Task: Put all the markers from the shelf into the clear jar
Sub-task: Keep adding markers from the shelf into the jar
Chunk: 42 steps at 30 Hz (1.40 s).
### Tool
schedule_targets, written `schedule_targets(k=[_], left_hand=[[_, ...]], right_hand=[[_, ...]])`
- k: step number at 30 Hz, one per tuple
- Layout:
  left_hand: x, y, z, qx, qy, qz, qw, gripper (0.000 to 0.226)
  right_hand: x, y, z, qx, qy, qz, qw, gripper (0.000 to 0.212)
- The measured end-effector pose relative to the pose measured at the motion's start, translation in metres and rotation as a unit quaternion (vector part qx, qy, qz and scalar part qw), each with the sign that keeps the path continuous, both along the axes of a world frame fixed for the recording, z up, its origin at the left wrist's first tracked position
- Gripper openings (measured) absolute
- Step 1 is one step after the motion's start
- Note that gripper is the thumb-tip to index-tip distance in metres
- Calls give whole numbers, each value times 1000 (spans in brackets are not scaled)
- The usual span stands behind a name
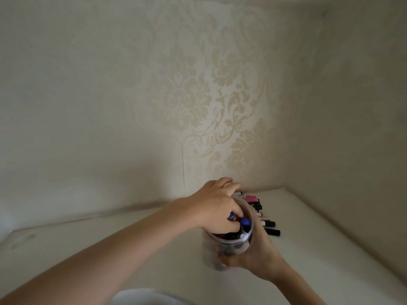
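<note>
A clear jar [229, 245] with several markers inside is held slightly tilted over the white shelf [132, 249]. My right hand [262, 252] grips the jar from below and from the right side. My left hand [217, 208] reaches over the jar's mouth, fingers closed around blue-capped markers [244, 222] at the rim. Behind the jar, a row of several markers [267, 221] lies on the shelf near the back right corner, with black, pink and red caps; part of the row is hidden by the jar and hand.
Patterned beige wallpaper [220, 95] covers the back wall, and a plain side wall [352, 128] closes the shelf on the right. A pale rounded object [149, 297] shows at the bottom edge.
</note>
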<state>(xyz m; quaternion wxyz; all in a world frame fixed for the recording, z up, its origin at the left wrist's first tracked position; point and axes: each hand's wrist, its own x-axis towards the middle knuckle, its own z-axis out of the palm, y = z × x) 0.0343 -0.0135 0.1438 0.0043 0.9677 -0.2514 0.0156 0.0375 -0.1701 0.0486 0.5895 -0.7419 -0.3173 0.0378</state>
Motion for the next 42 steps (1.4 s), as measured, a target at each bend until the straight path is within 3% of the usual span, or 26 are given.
schedule_targets(k=[5, 12, 22, 25, 28, 33, 36, 40, 42], left_hand=[[7, -2, 6, 67, 28, 11, 997, 34], [27, 13, 13, -4, 55, 4, 998, 15], [34, 3, 4, -39, 50, 106, 992, 17], [32, 6, 12, 21, 89, 129, 987, 28], [34, 12, 26, 36, 151, 134, 979, 24], [35, 15, 32, 90, 161, 183, 966, 29], [42, 12, 28, 108, 167, 204, 958, 18], [43, 0, 31, 164, 191, 217, 943, 48], [41, -7, 32, 200, 184, 217, 937, 48]], right_hand=[[7, -1, -3, -3, -5, -9, 1000, 114], [15, 3, -5, -4, -15, -16, 1000, 110], [23, 7, -3, -32, -1, -19, 999, 102], [25, 8, -3, -38, -9, -22, 999, 98], [27, 8, -6, -31, -6, -24, 999, 94], [31, 9, -7, -33, 12, -28, 999, 95], [32, 10, -7, -34, 18, -30, 999, 96], [29, 7, -8, -24, 34, -21, 999, 92], [28, 7, -8, -22, 41, -15, 999, 91]])
